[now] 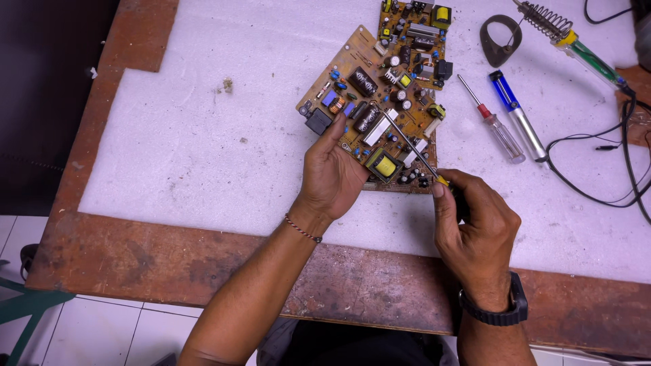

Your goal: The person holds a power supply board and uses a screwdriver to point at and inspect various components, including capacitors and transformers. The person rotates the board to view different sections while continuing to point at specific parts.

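Observation:
A yellow-brown circuit board (383,88) crowded with capacitors, coils and transformers lies on a white foam sheet (203,135). My left hand (332,173) grips the board's near left edge, thumb lying on top by a black component. My right hand (475,227) is closed around the handle of a screwdriver (407,142). Its thin metal shaft slants up and left across the board, and the tip rests among the components near the board's middle.
A second screwdriver with a clear handle (495,125) and a blue-and-silver desoldering pump (519,115) lie right of the board. A soldering iron in a coil stand (563,34) and black cables (610,156) sit at the far right. The wooden table edge (203,264) runs below.

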